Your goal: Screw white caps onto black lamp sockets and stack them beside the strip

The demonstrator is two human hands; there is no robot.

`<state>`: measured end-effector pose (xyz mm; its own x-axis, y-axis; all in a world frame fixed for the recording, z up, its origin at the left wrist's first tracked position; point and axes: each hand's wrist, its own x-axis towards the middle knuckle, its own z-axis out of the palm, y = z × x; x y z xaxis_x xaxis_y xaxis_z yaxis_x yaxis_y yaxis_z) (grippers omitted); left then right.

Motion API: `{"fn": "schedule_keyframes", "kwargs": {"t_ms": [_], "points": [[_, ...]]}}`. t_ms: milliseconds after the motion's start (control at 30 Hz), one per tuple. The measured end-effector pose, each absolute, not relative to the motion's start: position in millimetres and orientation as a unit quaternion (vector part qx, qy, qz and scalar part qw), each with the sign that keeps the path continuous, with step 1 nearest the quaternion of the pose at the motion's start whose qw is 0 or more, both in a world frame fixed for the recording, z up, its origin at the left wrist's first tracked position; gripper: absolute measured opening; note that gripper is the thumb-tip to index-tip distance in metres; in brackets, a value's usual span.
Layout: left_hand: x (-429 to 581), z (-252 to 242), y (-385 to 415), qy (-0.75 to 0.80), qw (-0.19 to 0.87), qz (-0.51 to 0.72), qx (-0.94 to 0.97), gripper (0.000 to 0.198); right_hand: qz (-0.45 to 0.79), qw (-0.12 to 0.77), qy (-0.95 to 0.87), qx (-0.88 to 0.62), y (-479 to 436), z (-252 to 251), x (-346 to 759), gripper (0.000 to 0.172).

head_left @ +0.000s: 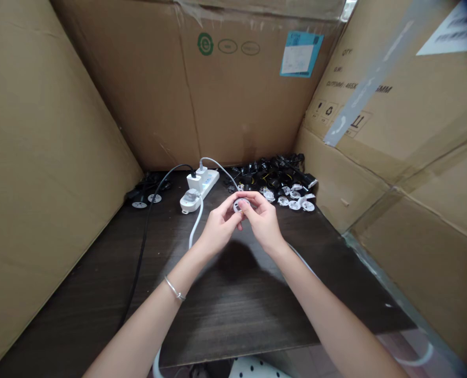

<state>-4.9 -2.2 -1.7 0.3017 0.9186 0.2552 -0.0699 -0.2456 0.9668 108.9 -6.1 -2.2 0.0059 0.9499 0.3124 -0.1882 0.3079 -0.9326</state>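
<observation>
Between both hands, above the dark tabletop, is a small round white disc (237, 206) with dark slots or holes in it. My left hand (220, 220) is closed on the disc's left side, thumb in front. From the other side my right hand (263, 218) grips it too, its thumb lying on the face. The fingers behind the disc are partly hidden. Similar white discs (295, 203) lie loosely behind and to the right of my hands, against a heap of black parts and cables (273, 170).
A white power strip (199, 197) with plugged-in adapters stands left of my hands. A black cable (142, 241) runs forward from it. Two more discs (139, 205) lie by dark parts at the left. Cardboard walls (233, 105) enclose the dark table (218, 325) on three sides.
</observation>
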Motion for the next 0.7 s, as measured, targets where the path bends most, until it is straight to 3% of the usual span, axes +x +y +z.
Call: {"fn": "schedule_keyframes", "kwargs": {"t_ms": [200, 433, 567, 700], "points": [[-1.8, 1.2, -7.1, 0.35, 0.505, 0.491, 0.617, 0.048, 0.449, 0.655, -0.479, -0.374, -9.6, 0.7, 105.8, 0.017], [-4.0, -4.6, 0.9, 0.282, 0.582, 0.498, 0.578, 0.047, 0.469, 0.637, -0.499, -0.353, -7.2, 3.7, 108.5, 0.024], [-1.8, -6.3, -0.9, 0.348, 0.501, 0.562, 0.559, 0.041, 0.497, 0.634, -0.485, -0.341, -11.0, 1.8, 101.6, 0.029], [0.8, -7.2, -6.1, 0.378, 0.43, 0.572, 0.587, 0.035, 0.471, 0.657, -0.472, -0.353, -17.3, -1.8, 93.4, 0.02]]}}
